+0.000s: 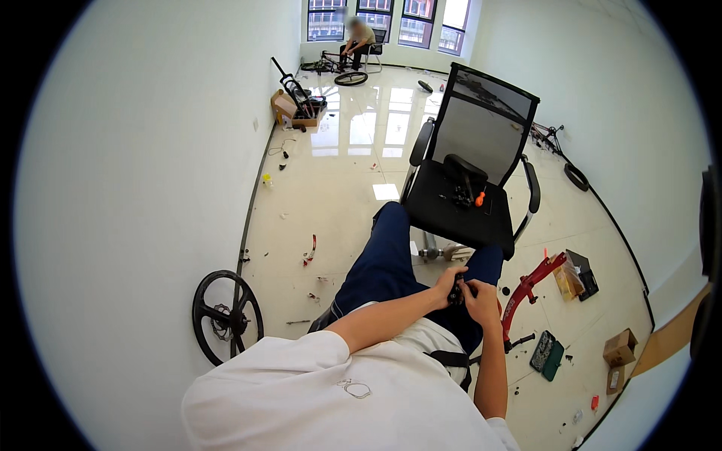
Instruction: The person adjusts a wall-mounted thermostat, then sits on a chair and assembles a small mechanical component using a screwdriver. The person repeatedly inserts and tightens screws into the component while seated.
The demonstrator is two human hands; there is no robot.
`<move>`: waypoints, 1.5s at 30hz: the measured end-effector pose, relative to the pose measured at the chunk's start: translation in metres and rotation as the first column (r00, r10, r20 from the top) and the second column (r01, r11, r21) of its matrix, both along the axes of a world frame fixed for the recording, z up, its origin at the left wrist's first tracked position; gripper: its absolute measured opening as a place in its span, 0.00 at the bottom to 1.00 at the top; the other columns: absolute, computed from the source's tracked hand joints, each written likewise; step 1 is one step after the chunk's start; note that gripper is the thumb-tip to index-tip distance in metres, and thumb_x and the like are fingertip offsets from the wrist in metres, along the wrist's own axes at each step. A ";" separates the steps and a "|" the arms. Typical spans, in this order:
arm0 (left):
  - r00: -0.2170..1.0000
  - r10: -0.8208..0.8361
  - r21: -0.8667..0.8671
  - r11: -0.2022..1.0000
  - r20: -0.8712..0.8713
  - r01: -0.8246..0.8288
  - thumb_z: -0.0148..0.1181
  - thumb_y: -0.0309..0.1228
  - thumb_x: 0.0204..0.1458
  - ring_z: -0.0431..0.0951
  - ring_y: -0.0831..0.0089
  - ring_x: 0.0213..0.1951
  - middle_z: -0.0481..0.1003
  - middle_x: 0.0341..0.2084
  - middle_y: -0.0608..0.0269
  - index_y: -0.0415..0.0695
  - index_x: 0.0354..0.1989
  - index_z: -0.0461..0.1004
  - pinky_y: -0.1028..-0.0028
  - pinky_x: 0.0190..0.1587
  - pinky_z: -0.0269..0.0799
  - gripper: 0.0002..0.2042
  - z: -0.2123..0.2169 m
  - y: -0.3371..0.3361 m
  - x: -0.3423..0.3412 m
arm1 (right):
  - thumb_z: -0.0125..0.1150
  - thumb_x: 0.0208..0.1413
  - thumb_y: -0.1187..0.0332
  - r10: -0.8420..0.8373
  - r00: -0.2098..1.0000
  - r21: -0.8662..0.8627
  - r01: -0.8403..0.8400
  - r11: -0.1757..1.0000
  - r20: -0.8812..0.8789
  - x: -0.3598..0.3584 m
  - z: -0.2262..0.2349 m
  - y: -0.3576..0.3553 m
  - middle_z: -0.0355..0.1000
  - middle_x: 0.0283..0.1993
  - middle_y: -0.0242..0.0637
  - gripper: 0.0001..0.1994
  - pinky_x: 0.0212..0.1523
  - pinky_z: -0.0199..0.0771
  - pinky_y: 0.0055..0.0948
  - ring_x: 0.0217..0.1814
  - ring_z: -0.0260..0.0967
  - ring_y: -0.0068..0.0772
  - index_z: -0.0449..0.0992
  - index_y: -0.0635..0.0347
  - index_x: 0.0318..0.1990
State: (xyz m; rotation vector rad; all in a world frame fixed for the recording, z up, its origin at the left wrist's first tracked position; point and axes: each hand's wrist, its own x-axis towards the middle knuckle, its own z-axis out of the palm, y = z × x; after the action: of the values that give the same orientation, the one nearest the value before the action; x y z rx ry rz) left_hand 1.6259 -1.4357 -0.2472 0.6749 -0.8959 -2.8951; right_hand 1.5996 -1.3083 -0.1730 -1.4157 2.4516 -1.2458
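Note:
My left hand [447,286] and my right hand [479,295] meet over my right knee, both closed around a small black part [456,290]. The part is mostly hidden by my fingers, so its shape is unclear. I sit with my legs in dark blue trousers [385,259] stretched toward a black office chair [470,177]. On the chair's seat lie small black parts and an orange-handled tool [479,199].
A black wheel [226,316] leans on the left wall. A red bicycle frame [526,289], cardboard boxes [619,347] and a dark case [547,353] lie on the tiled floor at right. Small parts litter the floor. Another person sits far back by the windows [359,41].

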 end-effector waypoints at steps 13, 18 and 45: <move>0.972 0.233 -0.069 0.971 0.019 -0.231 0.59 0.41 0.50 0.65 0.76 0.17 0.63 0.12 0.71 0.51 0.13 0.61 0.74 0.24 0.61 0.18 -0.001 -0.002 -0.001 | 0.46 0.64 0.63 -0.068 0.977 0.224 0.113 0.968 -0.202 0.000 -0.024 -0.015 0.70 0.28 0.64 0.12 0.34 0.67 0.57 0.32 0.69 0.69 0.65 0.64 0.36; 0.788 0.607 -0.461 0.673 -0.101 -0.578 0.63 0.40 0.48 0.71 0.75 0.24 0.73 0.19 0.66 0.40 0.22 0.75 0.72 0.29 0.66 0.15 -0.011 -0.003 -0.012 | 0.44 0.64 0.63 -0.008 0.956 0.159 0.057 0.986 -0.293 -0.022 -0.067 -0.026 0.72 0.33 0.62 0.12 0.39 0.67 0.57 0.39 0.68 0.69 0.68 0.65 0.39; 0.953 0.295 -0.268 0.926 0.073 -0.266 0.61 0.40 0.49 0.68 0.71 0.19 0.66 0.21 0.65 0.43 0.31 0.69 0.71 0.24 0.67 0.13 0.016 -0.020 0.013 | 0.46 0.64 0.65 -0.008 0.997 -0.063 0.013 0.998 0.077 -0.002 -0.039 -0.024 0.69 0.22 0.44 0.13 0.21 0.62 0.39 0.17 0.63 0.42 0.66 0.68 0.33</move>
State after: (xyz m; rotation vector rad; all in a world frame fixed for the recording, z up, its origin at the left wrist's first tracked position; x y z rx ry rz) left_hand 1.6386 -1.4558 -0.2317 0.8669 -1.0624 -2.4563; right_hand 1.5973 -1.3324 -0.2123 -1.3437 2.3933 -1.3658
